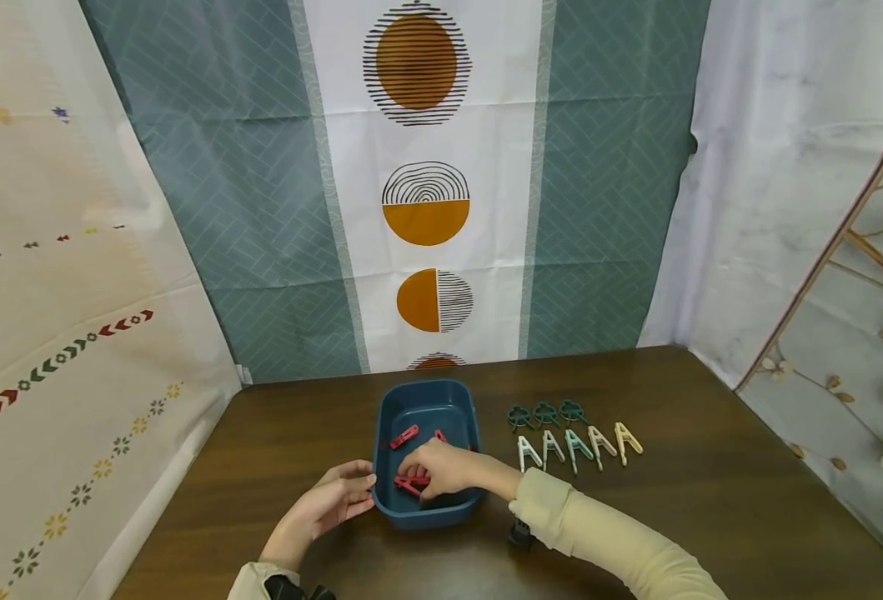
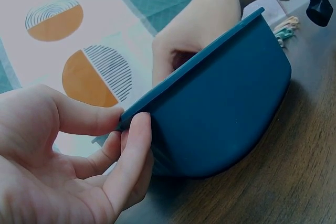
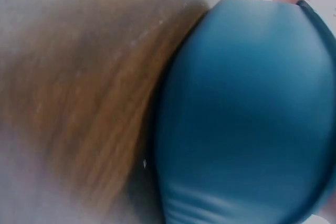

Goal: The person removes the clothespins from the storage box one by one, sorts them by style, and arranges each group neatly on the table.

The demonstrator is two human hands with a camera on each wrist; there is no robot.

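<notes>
A dark blue plastic bin (image 1: 427,517) stands on the table with several red clothespins (image 1: 404,437) inside. My left hand (image 1: 332,500) is at its left side; in the left wrist view the thumb and fingers (image 2: 137,145) pinch the rim. My right hand (image 1: 441,468) reaches down into the bin from the right. Its curled fingers and thumb hold a red clothespin (image 1: 410,483) close to the bin's floor. In the right wrist view the bin's outer wall (image 3: 247,108) hides what this hand holds.
Right of the bin, a row of pale white, teal, peach and yellow clothespins (image 1: 578,450) lies on the brown wooden table (image 1: 298,425). Behind them are three dark green clover-shaped clips (image 1: 545,413). Patterned cloths (image 1: 449,250) hang at the back and sides.
</notes>
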